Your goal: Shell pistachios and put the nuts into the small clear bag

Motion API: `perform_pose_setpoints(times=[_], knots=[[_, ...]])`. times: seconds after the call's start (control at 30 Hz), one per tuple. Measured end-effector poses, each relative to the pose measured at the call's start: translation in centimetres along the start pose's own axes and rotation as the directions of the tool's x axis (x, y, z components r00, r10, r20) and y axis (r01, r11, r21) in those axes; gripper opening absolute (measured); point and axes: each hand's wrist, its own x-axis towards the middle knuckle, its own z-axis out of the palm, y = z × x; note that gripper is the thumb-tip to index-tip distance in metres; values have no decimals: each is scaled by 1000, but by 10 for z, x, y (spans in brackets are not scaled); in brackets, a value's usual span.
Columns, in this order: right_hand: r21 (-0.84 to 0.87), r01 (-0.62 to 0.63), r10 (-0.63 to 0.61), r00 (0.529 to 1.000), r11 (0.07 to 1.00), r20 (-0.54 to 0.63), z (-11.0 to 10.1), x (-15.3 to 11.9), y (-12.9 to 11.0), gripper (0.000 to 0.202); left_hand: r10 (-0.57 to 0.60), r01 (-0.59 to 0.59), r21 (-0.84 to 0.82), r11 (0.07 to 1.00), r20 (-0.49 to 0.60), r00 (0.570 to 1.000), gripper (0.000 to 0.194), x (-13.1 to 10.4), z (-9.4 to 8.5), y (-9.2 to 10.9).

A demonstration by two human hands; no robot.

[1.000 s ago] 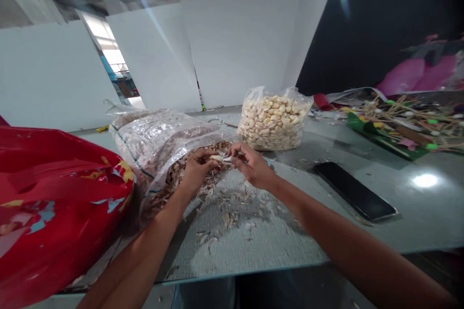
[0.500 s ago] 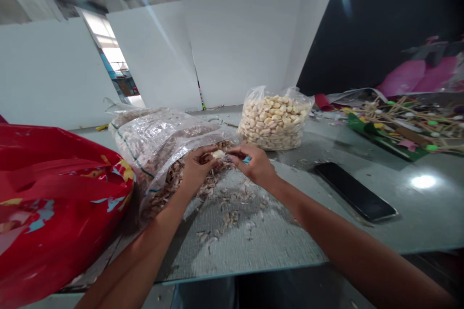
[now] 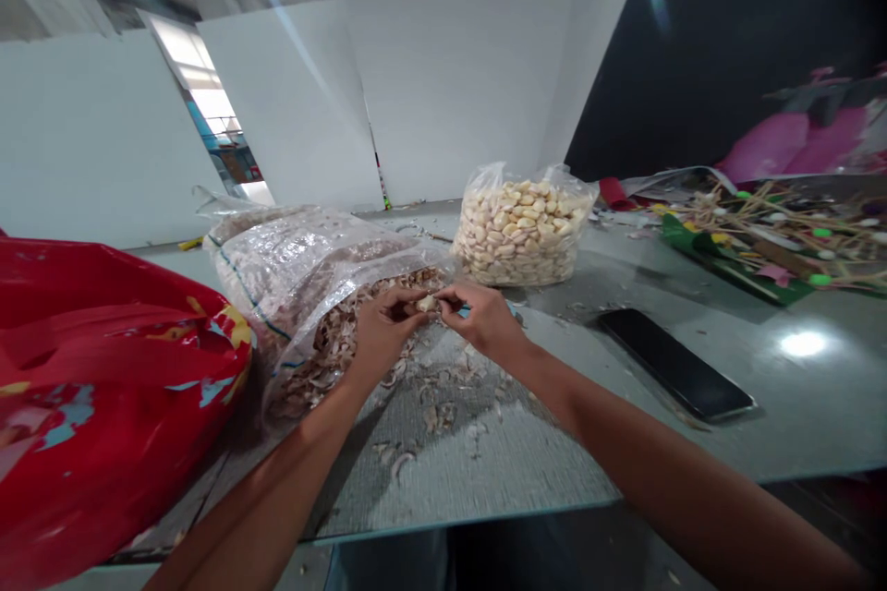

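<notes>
A pale garlic clove (image 3: 427, 303) sits between my two hands, in front of the mouth of a clear plastic bag (image 3: 311, 235). My left hand (image 3: 385, 323) pinches it between thumb and fingers from the left. From the right, the closed fingertips of my right hand (image 3: 478, 316) meet its other side. Loose brown skins (image 3: 333, 342) fill the open mouth of the bag beside my left hand. Behind my right hand stands a clear bag of peeled cloves (image 3: 523, 231). A small blue thing shows under my right hand, mostly hidden.
Dry skin scraps (image 3: 436, 411) litter the grey table (image 3: 485, 471) below my hands. A black phone (image 3: 675, 362) lies to the right. A red plastic bag (image 3: 103, 388) bulges at the left. Sticks and coloured scraps (image 3: 776, 235) are heaped at the far right.
My hands have come slightly closer together around the clove, and the right fingertips now press at its edge. The view has shifted slightly.
</notes>
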Motion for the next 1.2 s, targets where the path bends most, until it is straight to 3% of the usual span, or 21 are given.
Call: perform_pose_setpoints(times=[0.3, 0.5, 0.7, 0.83, 0.93, 1.03, 1.2], knots=[[61, -104, 108, 992, 993, -59, -5, 2, -3, 13, -59, 62, -41, 997, 56, 997, 38, -4, 0, 1], [58, -110, 114, 991, 992, -69, -12, 4, -6, 16, -23, 25, -24, 999, 87, 996, 36, -5, 0, 0], [120, -58, 62, 998, 991, -32, -10, 1, -10, 17, 27, -27, -3, 1000, 66, 997, 30, -5, 0, -4], [120, 15, -10, 999, 993, -48, -11, 1, -11, 18, -49, 55, -60, 997, 100, 994, 39, -6, 2, -1], [132, 50, -47, 999, 990, -26, -11, 2, -10, 19, -80, 85, -40, 996, 100, 992, 35, -6, 2, 1], [103, 39, -41, 999, 994, 18, -10, 3, -6, 19, -22, 18, 69, 997, 60, 998, 30, -4, 1, 0], [40, 27, -30, 997, 999, 73, -8, 3, -3, 19, 192, -193, 316, 929, 35, 981, 27, -2, -1, -3]])
